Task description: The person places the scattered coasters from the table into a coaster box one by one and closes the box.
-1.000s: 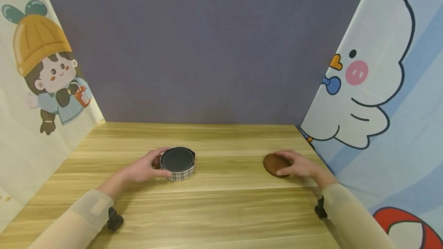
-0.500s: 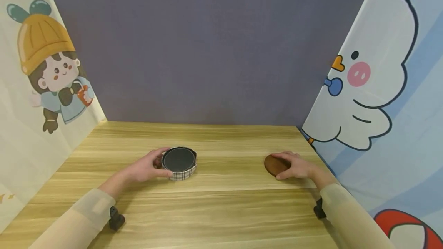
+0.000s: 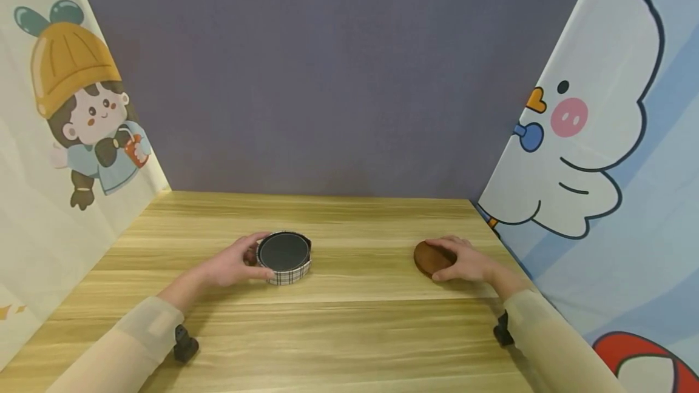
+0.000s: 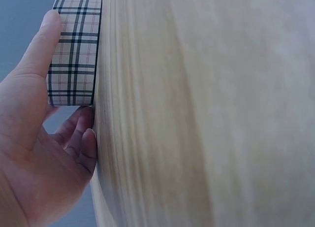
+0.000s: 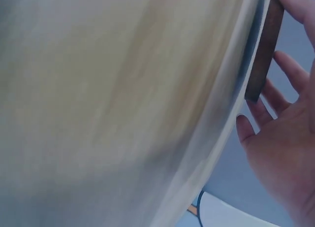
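Note:
On the left half of the table, in the head view, stands a round holder point(image 3: 284, 251) with a black top face and a plaid side that has a notch on its right. My left hand point(image 3: 232, 264) grips its left side, thumb at the near side. The left wrist view shows the thumb lying along the plaid holder wall point(image 4: 76, 54), its other fingers low by the tabletop. To the right, a brown round coaster point(image 3: 429, 259) is pinched by my right hand point(image 3: 471, 262) at its right edge. In the right wrist view, the coaster point(image 5: 266, 49) appears slightly off the table.
The wood-grain table point(image 3: 338, 338) reaches back to a dark grey panel point(image 3: 327, 77). Cartoon-printed cloths hang on the left point(image 3: 33, 229) and right point(image 3: 655, 247). A black wrist camera point(image 3: 185, 344) sits under the left sleeve.
My right hand has moved slightly left with the coaster, which now seems tilted and a bit raised. The left hand keeps its grip on the holder; the view has shifted slightly.

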`<act>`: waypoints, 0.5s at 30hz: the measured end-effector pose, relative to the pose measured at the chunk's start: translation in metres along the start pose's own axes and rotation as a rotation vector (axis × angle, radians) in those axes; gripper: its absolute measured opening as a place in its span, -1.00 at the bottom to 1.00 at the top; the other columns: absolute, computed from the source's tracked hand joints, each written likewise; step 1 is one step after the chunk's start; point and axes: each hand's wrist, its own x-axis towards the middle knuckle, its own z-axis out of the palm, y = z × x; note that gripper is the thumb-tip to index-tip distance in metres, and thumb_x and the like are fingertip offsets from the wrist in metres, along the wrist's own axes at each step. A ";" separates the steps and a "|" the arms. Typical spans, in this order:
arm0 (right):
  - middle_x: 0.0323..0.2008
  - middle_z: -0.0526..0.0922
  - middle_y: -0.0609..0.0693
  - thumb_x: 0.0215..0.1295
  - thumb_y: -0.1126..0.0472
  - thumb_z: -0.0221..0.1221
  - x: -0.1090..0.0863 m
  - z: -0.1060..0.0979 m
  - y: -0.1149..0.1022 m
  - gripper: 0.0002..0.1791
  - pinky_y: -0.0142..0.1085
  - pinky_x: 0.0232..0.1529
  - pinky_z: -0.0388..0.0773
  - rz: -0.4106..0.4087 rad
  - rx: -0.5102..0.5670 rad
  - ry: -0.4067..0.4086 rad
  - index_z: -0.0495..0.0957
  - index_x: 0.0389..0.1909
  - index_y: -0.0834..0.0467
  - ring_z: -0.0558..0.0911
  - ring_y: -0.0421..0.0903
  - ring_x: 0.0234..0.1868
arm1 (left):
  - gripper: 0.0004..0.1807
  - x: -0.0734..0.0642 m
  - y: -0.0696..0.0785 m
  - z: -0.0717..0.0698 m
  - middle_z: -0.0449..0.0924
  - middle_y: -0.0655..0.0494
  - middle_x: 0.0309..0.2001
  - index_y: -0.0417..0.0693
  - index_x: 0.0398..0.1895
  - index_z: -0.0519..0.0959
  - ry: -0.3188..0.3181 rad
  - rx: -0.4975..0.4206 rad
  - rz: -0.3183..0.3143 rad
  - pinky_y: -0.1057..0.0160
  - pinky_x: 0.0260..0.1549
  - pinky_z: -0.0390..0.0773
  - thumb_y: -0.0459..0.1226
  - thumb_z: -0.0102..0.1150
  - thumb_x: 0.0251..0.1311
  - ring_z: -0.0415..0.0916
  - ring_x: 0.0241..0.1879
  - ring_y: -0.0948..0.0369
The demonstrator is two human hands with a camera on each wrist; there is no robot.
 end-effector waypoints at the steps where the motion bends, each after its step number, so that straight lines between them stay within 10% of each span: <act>1: 0.64 0.22 0.38 0.18 -0.21 0.60 0.001 0.000 -0.001 0.07 0.62 0.37 0.24 -0.005 -0.002 0.009 0.37 0.67 -0.04 0.14 0.55 0.60 | 0.18 0.000 0.000 0.000 0.48 -0.31 0.27 -0.19 0.75 0.11 0.001 0.001 -0.001 0.14 -0.14 0.62 -0.06 0.66 0.23 0.56 0.00 0.03; 15: 0.63 0.31 0.26 0.18 -0.25 0.59 0.023 0.015 -0.044 0.05 0.52 0.47 0.22 -0.084 0.017 0.023 0.40 0.66 -0.10 0.15 0.41 0.64 | 0.17 0.001 -0.001 -0.001 0.56 -0.25 0.21 -0.21 0.75 0.10 -0.019 -0.013 0.023 0.18 -0.17 0.62 -0.08 0.65 0.25 0.56 -0.04 0.05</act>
